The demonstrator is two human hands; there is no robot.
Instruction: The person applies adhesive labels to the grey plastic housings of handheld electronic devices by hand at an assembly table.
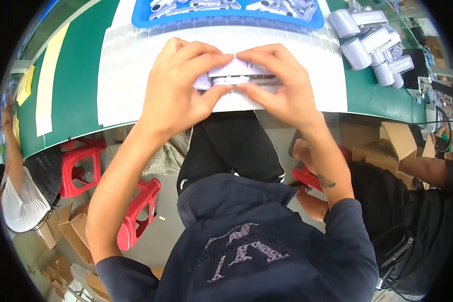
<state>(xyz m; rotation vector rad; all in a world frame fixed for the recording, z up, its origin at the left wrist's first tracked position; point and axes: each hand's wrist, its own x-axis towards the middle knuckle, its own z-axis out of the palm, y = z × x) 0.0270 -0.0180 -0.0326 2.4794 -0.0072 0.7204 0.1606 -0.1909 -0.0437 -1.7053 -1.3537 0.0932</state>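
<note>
Near the table's front edge, my two hands hold a white plastic housing (pixel 229 72) between them. My left hand (pixel 175 83) is closed on its left end, and my right hand (pixel 290 83) is closed on its right end. Both thumbs press the near side while the fingers lie over the far side. A dark gap with small parts inside runs along the middle of the housing. My fingers hide much of its shape. Under it lies a white sheet (pixel 131 93) on the green table (pixel 78 85).
Beyond my hands stands a blue tray (pixel 226 23) of similar pale plastic parts. Several pale cylindrical devices (pixel 371 48) are heaped at the right. Red stools (pixel 78 168) and cardboard boxes (pixel 380 148) stand below the table. One person (pixel 25 196) sits at the left, another (pixel 402 221) at the right.
</note>
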